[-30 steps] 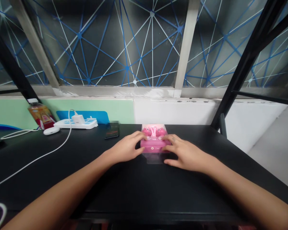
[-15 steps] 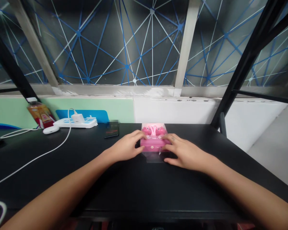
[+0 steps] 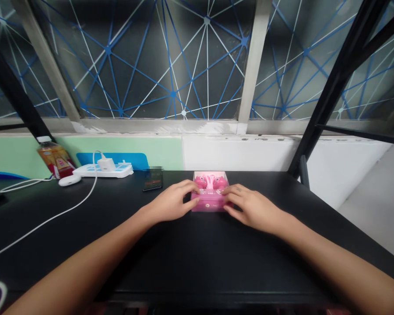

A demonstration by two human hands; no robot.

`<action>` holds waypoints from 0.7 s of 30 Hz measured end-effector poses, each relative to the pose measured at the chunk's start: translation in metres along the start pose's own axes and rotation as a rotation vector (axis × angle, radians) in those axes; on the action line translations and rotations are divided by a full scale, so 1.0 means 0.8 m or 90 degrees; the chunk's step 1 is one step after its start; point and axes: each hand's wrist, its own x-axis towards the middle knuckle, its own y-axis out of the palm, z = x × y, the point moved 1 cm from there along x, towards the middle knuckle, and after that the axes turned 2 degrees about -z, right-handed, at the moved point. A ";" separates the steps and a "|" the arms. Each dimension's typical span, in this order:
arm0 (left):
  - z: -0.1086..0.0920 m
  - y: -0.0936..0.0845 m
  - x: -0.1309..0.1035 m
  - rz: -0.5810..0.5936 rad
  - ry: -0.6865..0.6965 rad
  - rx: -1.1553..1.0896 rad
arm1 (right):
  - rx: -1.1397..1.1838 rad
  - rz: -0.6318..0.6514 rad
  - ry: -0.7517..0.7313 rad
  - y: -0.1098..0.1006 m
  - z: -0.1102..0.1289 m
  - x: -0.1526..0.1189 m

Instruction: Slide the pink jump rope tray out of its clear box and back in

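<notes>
A small pink box [image 3: 209,205] lies on the black desk, straight ahead of me. Two rounded pink pieces and a bundled light pink cord [image 3: 210,180] show at its far part, perhaps behind a clear cover. My left hand [image 3: 175,201] grips the box's left side, fingers on the upper edge and thumb at the front corner. On the opposite side, my right hand [image 3: 248,204] has bent fingers on the right edge, with the thumb low by the front corner. The box stays flat on the desk between both hands.
Behind, to the left, are a dark phone [image 3: 153,179], a white power strip [image 3: 121,170] with a charger [image 3: 106,164], a white oval case [image 3: 69,180] and a drink bottle [image 3: 56,157]. A white cable [image 3: 65,207] crosses the desk's left. Black frame posts [image 3: 328,92] rise at both sides.
The clear flap that stuck out from the box's front no longer shows. My right thumb and fingers have drawn in against the front right corner. My left hand has hardly moved.
</notes>
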 end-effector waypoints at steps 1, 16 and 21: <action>-0.003 -0.002 0.000 0.003 0.000 0.000 | 0.019 -0.013 0.007 0.000 -0.001 0.001; -0.007 -0.004 -0.002 0.024 -0.014 -0.010 | 0.137 -0.063 0.007 0.005 -0.006 0.001; -0.007 -0.005 -0.002 0.048 -0.008 -0.029 | 0.162 -0.036 0.012 -0.001 -0.005 0.000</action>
